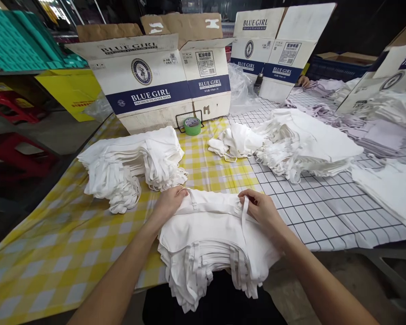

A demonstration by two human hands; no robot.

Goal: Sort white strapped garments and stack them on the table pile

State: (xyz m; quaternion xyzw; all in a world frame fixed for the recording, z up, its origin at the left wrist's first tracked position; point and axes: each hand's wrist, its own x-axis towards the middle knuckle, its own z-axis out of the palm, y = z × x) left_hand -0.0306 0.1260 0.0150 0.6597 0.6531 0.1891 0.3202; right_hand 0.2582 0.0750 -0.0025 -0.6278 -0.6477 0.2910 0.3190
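Fingers [248, 198] clamp the crosswise garment [209, 230] at its far hem.
Strap [243, 222] pinched in the right hand [262, 210]; left hand [171, 203] equally near.

Blue Girl cartons [162, 85], green tape roll [192, 126], teal crates [16, 40]

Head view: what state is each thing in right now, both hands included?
Front stack: folded white garments, near layers drooping off the table.
Left hand: fingers curled on that stack's far edge; grip unclear.
Right hand: pinching a white strap on that stack.
Left pile: stacked, straps hanging loose.
Right pile: stacked, fanned out.
Green tape roll: lying flat, untouched.
Near carton: upright, flaps open.
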